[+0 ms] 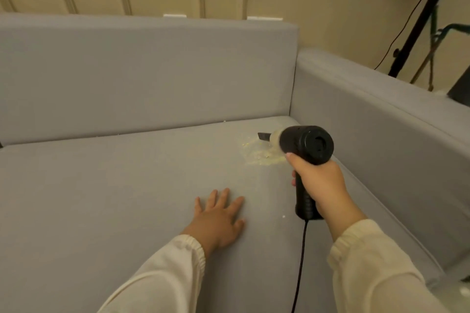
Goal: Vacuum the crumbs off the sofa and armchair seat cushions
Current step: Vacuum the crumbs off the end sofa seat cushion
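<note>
A grey seat cushion (114, 198) fills most of the view. Pale yellow crumbs (259, 154) lie scattered near its back right corner. My right hand (320, 183) grips the handle of a black handheld vacuum (307, 145), whose narrow nozzle points left, just above the crumbs. Its black cord (301, 262) hangs down from the handle's base. My left hand (220, 218) rests flat on the cushion with fingers spread, below and left of the crumbs. A single white crumb (283, 216) lies beside the handle's lower end.
The grey backrest (152, 71) rises behind the cushion and a grey armrest (381, 114) walls off the right side. Beyond the armrest stand a black stand (419, 23) and a hanging cable. A cream panelled wall is behind the sofa.
</note>
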